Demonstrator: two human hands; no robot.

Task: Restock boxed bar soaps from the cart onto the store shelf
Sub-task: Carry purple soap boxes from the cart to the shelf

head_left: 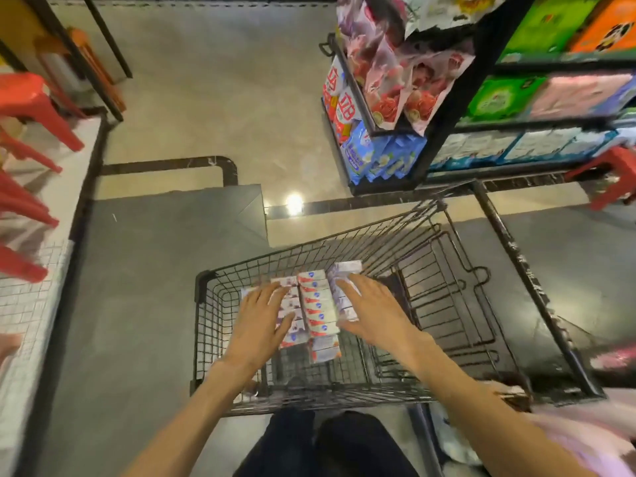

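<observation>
A black wire cart (pixel 457 297) stands right in front of me. Inside it, boxed bar soaps (pixel 316 306) lie in three rows: red-and-white boxes in the middle, purple-and-white ones on either side. My left hand (pixel 263 313) lies flat over the left row with straight, spread fingers. My right hand (pixel 370 306) reaches over the right row, fingers extended onto the purple boxes (pixel 342 270). Neither hand has lifted a box.
A black shelf unit (pixel 447 108) with pink, blue and green packaged goods stands at the upper right, beyond the cart. Red plastic stools (pixel 31 108) stack along a white tiled ledge on the left. Another red stool (pixel 612 173) sits at the far right. Grey floor lies between.
</observation>
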